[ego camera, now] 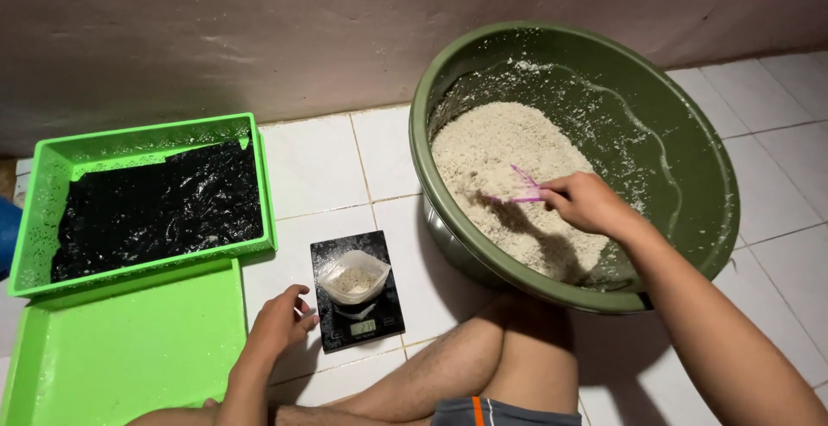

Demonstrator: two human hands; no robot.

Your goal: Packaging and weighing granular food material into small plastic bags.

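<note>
Scooping grainy white rice, pink plastic scoop, right hand.

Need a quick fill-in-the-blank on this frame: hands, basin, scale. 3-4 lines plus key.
1. The right hand holds a pink scoop over the white grains in the ____ basin.
2. The clear bag of grains sits on the black ____.
3. The left hand rests on the floor just ____ of the scale.
4. The green basket is lined with ____ plastic.

Missing words: green; scale; left; black
</note>
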